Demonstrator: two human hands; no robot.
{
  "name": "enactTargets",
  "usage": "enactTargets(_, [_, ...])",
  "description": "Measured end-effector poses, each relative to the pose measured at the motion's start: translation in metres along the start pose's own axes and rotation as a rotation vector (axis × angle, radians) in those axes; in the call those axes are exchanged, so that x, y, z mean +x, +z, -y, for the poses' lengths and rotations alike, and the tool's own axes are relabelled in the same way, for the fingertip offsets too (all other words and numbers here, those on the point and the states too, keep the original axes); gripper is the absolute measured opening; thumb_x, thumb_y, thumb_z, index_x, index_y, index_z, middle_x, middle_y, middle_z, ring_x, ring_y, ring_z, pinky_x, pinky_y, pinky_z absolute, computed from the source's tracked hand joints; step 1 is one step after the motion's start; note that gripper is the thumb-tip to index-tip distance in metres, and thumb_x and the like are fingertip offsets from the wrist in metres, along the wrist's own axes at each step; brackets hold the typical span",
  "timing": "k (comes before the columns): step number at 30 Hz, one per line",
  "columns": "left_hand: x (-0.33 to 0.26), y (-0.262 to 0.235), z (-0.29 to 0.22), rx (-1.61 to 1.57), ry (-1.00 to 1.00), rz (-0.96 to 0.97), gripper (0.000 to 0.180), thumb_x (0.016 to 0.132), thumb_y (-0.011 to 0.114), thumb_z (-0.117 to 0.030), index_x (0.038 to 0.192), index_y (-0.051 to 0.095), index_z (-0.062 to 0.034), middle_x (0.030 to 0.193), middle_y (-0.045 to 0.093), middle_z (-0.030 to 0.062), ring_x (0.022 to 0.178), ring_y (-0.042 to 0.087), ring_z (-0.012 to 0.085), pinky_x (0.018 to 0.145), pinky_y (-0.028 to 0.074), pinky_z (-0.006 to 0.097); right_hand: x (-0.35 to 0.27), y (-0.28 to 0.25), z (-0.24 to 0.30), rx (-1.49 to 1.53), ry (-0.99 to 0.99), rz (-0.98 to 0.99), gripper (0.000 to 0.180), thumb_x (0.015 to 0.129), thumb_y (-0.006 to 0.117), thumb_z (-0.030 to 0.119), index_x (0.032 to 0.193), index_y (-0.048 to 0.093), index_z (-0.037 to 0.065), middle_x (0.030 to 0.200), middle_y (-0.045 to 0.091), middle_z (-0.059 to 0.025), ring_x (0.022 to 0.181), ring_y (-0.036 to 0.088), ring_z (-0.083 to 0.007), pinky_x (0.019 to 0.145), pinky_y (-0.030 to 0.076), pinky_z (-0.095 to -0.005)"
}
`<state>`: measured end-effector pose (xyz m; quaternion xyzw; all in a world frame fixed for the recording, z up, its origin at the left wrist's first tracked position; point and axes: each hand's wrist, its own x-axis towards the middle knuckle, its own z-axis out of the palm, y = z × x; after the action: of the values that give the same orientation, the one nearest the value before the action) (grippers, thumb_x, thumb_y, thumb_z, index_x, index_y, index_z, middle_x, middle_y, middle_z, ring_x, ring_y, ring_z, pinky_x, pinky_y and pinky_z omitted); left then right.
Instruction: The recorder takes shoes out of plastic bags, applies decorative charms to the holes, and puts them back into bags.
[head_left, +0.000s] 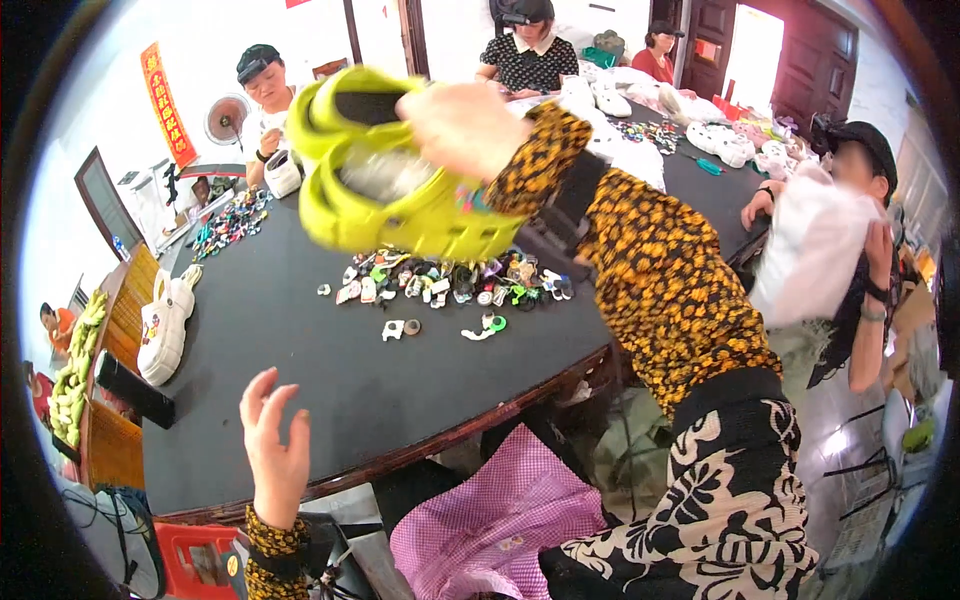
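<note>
Head-worn fisheye over the bench [350, 370]

The view looks forward and down from the wearer's head, facing twelve o'clock across the bench. The right sleeve [680, 280] lies near the lens at four o'clock, the left hand [277, 455] at seven.

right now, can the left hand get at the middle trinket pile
Probably yes: the left hand is empty, and mostly dark tabletop seems to lie between it and the pile, though the lime clogs in the right hand overlap its far edge in this view.

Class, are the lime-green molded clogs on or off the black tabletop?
Off: the right hand holds the lime-green molded clogs in mid-air above the black tabletop.
</note>
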<state>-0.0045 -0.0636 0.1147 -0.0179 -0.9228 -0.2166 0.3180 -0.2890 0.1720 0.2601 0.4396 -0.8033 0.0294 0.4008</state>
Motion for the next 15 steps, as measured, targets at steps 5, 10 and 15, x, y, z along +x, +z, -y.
enactTargets(5, [-0.006,0.030,0.009,-0.060,-0.027,0.085,0.026,0.078,0.061,0.003,0.104,0.059,0.0000,0.125,0.049,0.0190,0.116,0.048,0.0345,0.098,0.040,0.041,-0.027,0.007,-0.094,-0.234,0.308,-0.077,0.015,0.085,0.052,0.016,0.093,0.054,0.004,0.076,0.063,-0.0177,0.073,0.063,-0.0367,0.062,0.049,-0.0485])
enactTargets(10, [-0.022,0.058,0.016,0.111,-0.016,0.083,0.022,0.076,0.063,-0.006,0.098,0.061,-0.0039,0.118,0.054,0.0156,0.112,0.049,0.0335,0.095,0.036,0.042,-0.082,0.014,-0.094,-0.179,0.264,0.134,0.013,0.083,0.056,0.012,0.088,0.057,0.001,0.082,0.063,-0.0204,0.077,0.063,-0.0365,0.067,0.050,-0.0465])
enactTargets(15, [-0.028,0.055,0.009,0.173,-0.007,0.105,0.020,0.076,0.063,-0.005,0.096,0.060,-0.0026,0.115,0.054,0.0158,0.109,0.050,0.0339,0.094,0.037,0.042,-0.123,0.028,-0.076,0.019,0.206,-0.010,0.013,0.083,0.056,0.013,0.087,0.059,0.001,0.084,0.062,-0.0183,0.080,0.062,-0.0346,0.070,0.048,-0.0461])
